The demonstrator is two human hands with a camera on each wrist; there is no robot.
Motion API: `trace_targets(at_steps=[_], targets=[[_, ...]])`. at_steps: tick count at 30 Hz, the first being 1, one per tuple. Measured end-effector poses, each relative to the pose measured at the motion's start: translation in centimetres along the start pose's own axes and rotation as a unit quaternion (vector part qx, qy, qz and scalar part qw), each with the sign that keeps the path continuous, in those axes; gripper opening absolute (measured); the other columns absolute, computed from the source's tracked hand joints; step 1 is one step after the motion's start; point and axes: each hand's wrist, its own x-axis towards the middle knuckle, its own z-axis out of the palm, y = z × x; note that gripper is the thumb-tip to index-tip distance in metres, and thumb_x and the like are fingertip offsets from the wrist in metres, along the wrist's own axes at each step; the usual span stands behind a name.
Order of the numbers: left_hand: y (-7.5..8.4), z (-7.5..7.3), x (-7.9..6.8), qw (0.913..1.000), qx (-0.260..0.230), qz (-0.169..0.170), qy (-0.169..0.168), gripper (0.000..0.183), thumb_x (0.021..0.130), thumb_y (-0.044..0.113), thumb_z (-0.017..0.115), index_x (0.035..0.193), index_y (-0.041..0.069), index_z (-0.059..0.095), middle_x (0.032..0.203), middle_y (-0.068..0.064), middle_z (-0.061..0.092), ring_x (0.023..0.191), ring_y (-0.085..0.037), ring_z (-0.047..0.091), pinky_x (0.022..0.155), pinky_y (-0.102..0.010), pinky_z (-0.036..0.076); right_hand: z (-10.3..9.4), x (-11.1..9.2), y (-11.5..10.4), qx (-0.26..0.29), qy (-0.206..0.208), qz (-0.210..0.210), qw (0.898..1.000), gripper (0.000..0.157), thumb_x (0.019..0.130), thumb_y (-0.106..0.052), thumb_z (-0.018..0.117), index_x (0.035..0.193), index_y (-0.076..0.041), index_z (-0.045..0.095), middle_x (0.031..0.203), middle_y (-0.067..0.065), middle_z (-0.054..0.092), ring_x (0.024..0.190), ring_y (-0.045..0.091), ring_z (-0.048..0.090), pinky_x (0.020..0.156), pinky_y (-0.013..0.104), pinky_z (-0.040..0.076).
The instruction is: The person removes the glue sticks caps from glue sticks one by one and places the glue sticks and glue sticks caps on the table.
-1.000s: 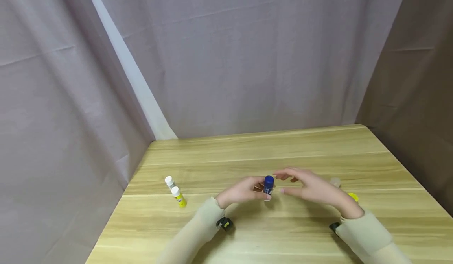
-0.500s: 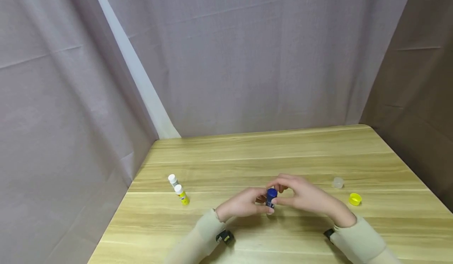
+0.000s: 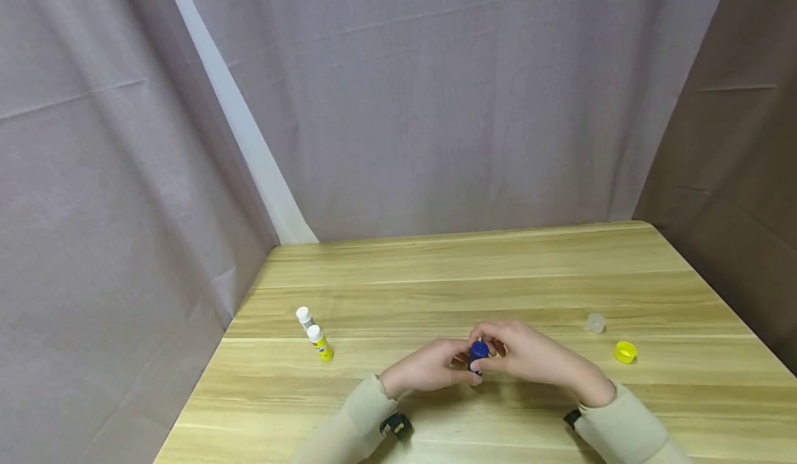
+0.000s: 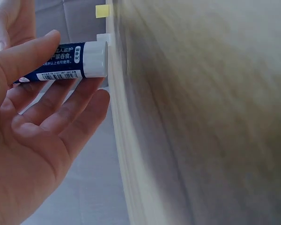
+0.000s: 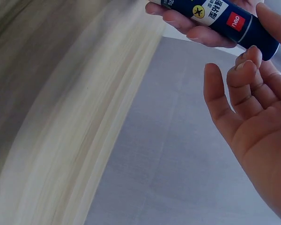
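Observation:
A dark blue glue stick point(image 4: 61, 63) with a white base point(image 4: 95, 59) stands upright between both hands, over the middle of the table in the head view. My left hand point(image 3: 428, 366) holds its barrel, thumb on one side and fingers on the other. On the blue cap point(image 3: 479, 350) at the top, the thumb and fingers of my right hand point(image 3: 529, 355) pinch from the right. In the right wrist view the label on the barrel point(image 5: 215, 14) shows a red patch beside the cap, and the other right fingers curl loosely below.
Two glue sticks stand at the left: a yellow one point(image 3: 323, 348) with a white end up, and a whitish one point(image 3: 305, 317) just behind. At the right lie a yellow cap point(image 3: 625, 352) and a translucent cap point(image 3: 596, 323). Grey curtains point(image 3: 448, 104) hang behind the wooden table point(image 3: 398, 277).
My right hand has moved in leftward and its fingers have closed on the blue cap. The glue stick and left hand have come slightly nearer. The two loose caps are now uncovered.

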Motion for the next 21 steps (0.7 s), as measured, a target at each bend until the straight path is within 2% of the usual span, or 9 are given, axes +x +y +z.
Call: trace_targets(at_steps=[7,13,21], targets=[[0.08,-0.06,-0.35,0.9997,-0.007,0.018,-0.015,0.032,0.095,0.016,0.068,0.126,0.008,0.06,0.12,0.0,0.067,0.108,0.0,0.06,0.093,-0.014,0.047,-0.15,0.06,-0.23,0.013,-0.03,0.011,0.999,0.016,0.091,-0.027,0.074,0.103,-0.02,0.066,0.079,-0.018,0.052,0.068,-0.002,0.047,0.057,0.018,0.045],[0.24,0.02,-0.62,0.999,-0.029,0.011,-0.033,0.035,0.095,0.014,0.068,0.129,0.007,0.06,0.121,0.0,0.067,0.109,0.001,0.06,0.095,-0.016,0.047,-0.41,-0.07,-0.3,0.022,-0.053,-0.009,0.998,0.016,0.092,-0.027,0.073,0.104,-0.018,0.067,0.082,-0.02,0.056,0.069,-0.003,0.049,0.057,0.018,0.046],[0.25,-0.06,-0.8,0.9975,-0.055,0.012,-0.043,0.035,0.096,0.014,0.067,0.129,0.006,0.059,0.123,-0.001,0.067,0.111,-0.001,0.06,0.096,-0.017,0.047,-0.62,-0.11,-0.41,0.035,-0.067,-0.025,0.997,0.016,0.093,-0.029,0.07,0.108,-0.027,0.064,0.087,-0.018,0.058,0.072,-0.002,0.05,0.059,0.02,0.048]])
